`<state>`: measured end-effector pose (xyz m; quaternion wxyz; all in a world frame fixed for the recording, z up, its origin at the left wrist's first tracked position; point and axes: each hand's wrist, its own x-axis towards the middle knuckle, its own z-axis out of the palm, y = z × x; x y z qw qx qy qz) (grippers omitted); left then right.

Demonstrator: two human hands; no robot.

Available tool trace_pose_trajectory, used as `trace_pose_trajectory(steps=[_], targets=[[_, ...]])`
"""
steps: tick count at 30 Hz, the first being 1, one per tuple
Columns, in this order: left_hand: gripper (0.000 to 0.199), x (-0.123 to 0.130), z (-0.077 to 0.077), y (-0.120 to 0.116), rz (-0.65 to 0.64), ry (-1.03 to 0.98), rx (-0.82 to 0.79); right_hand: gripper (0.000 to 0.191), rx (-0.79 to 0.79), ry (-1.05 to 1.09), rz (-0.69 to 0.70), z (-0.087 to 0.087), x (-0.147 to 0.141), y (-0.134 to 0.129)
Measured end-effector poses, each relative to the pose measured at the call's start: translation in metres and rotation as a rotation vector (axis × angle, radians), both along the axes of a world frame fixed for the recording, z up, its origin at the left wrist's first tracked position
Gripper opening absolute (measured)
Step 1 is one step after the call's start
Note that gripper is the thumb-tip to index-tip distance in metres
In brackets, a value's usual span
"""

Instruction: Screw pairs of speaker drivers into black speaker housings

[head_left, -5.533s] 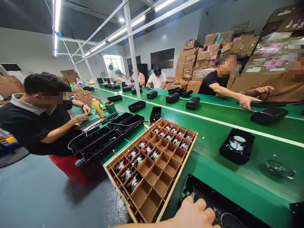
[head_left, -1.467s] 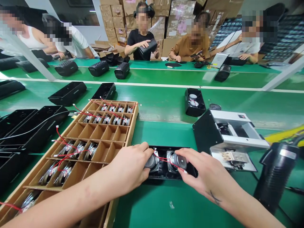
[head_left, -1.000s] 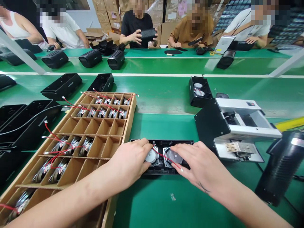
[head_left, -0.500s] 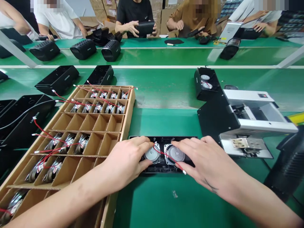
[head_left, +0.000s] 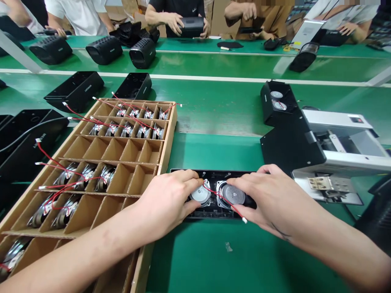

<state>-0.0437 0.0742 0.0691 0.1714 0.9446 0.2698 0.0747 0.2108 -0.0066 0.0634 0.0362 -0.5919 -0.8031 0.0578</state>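
A black speaker panel (head_left: 214, 213) lies flat on the green table in front of me. Two round speaker drivers sit in it side by side, a left driver (head_left: 200, 196) and a right driver (head_left: 233, 194). My left hand (head_left: 174, 199) curls its fingers and thumb around the left driver's edge. My right hand (head_left: 259, 195) grips the right driver the same way, from its outer side. Red wires (head_left: 224, 200) run across both drivers and end in a small white connector (head_left: 244, 220) near my right thumb. Parts of both drivers are hidden under my fingers.
On the left stands a cardboard-divided tray (head_left: 171, 134) with several speaker drivers in its cells. A grey-white machine (head_left: 339, 118) is at the right, beside a black speaker housing (head_left: 267, 108). Across the green line, several people handle black speakers. A clear plastic scrap (head_left: 228, 247) lies nearer me.
Both hands stay on the two drivers, with barely any movement. The whole view has shifted slightly. Across the line, a person in brown has raised a hand.
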Motion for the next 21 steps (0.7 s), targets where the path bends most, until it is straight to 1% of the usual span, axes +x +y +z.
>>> trace_pose_trajectory(steps=[10,21], targets=[[0.033,-0.0008,-0.0039,0.0013,-0.006,-0.025,0.029,0.027,-0.042,0.044,0.012,0.0065,-0.0028,0.0008],[0.033,-0.0001,-0.0025,-0.0004,-0.001,-0.010,0.026,0.025,0.002,0.049,0.009,0.0010,-0.0031,0.0010]])
